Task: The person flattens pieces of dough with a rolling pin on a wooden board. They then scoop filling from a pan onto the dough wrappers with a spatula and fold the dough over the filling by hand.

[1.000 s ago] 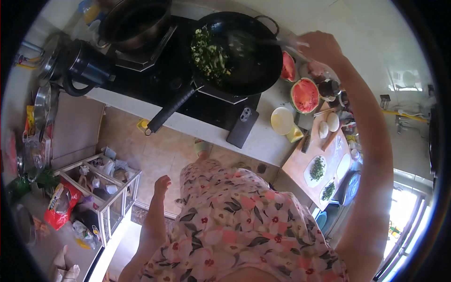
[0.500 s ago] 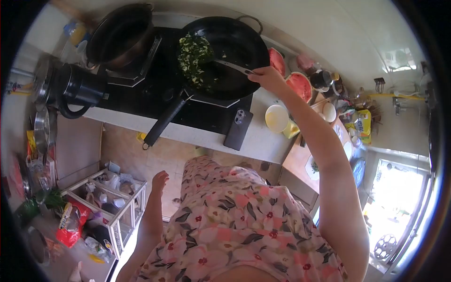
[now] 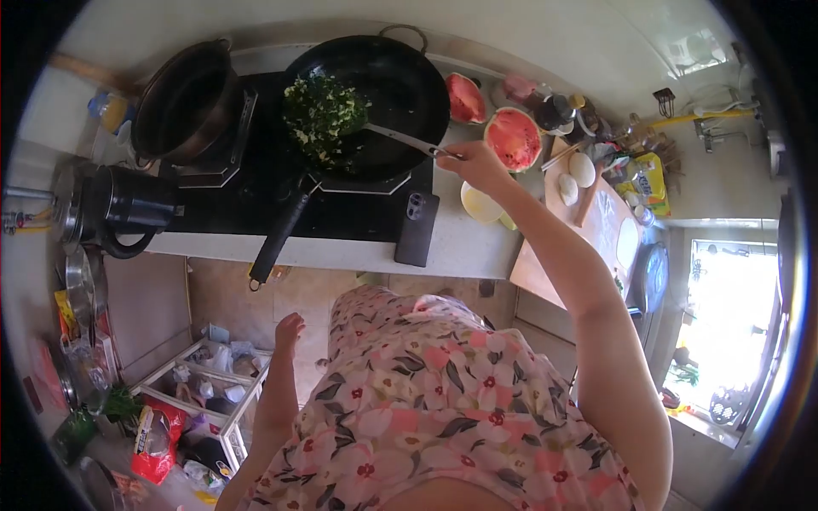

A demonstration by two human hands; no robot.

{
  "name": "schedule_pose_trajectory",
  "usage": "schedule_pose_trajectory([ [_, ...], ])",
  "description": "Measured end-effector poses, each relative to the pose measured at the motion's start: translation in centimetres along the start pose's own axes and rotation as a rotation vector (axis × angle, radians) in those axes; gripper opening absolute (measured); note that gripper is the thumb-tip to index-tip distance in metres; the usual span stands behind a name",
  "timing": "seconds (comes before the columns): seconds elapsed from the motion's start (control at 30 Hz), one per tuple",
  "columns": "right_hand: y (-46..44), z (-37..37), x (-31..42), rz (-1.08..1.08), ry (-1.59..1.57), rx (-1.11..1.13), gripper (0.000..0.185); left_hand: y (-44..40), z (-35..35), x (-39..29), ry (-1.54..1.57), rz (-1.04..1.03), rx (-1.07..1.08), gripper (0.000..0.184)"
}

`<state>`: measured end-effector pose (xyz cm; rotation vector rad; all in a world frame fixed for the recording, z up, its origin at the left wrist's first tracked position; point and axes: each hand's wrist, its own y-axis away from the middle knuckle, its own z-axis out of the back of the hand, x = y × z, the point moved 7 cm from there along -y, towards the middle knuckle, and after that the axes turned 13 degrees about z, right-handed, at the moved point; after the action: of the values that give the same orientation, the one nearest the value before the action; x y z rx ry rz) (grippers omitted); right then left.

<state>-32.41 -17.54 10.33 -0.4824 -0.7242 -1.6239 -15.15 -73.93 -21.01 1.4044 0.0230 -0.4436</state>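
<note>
My right hand (image 3: 475, 167) is closed around the end of a spatula (image 3: 396, 136) with a metal handle. Its head is hidden in chopped greens with pale bits (image 3: 319, 115), which lie on the left side of a large black wok (image 3: 409, 94). The wok rests on the black stove, its long handle (image 3: 281, 238) pointing toward me. Down by my side hangs my left hand (image 3: 290, 330), fingers loosely curled, holding nothing and touching nothing.
A phone (image 3: 417, 228) lies at the stove's front edge. Watermelon halves (image 3: 513, 140) and a pale bowl (image 3: 480, 203) stand right of the wok. Farther right, a board (image 3: 545, 268) holds dough pieces (image 3: 581, 169). Left are a dark pot (image 3: 187, 102), a black pan (image 3: 132, 204) and a wire-basket rack (image 3: 226, 400).
The view has shifted, so the stove and wok now sit farther left in it. My right hand still grips the spatula, and the greens look slightly more spread. The left hand stays low.
</note>
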Motion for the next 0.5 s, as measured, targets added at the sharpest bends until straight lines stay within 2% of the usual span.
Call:
schedule_pose_trajectory([
  [0.07,0.6,0.3,0.4,-0.012,0.032,0.011,0.037,0.4,-0.7,-1.0,-0.002,-0.049,0.032,0.041],
  [0.27,4.3,2.8,0.5,0.037,-0.177,-0.006,0.035,0.4,-2.4,-1.4,-0.058,0.016,0.045,0.04],
  [0.37,8.2,4.8,-1.1,-0.059,-0.336,-0.077,0.035,-0.4,-2.4,-1.1,-0.106,0.03,0.018,0.038],
  [0.47,13.0,7.7,-3.9,-0.076,-0.318,-0.138,0.035,0.0,-2.8,-1.8,-0.152,0.014,0.018,0.038],
  [0.5,15.6,9.2,-3.6,-0.191,-0.379,-0.158,0.034,-0.2,-2.8,-2.0,-0.169,-0.012,0.02,0.037],
])
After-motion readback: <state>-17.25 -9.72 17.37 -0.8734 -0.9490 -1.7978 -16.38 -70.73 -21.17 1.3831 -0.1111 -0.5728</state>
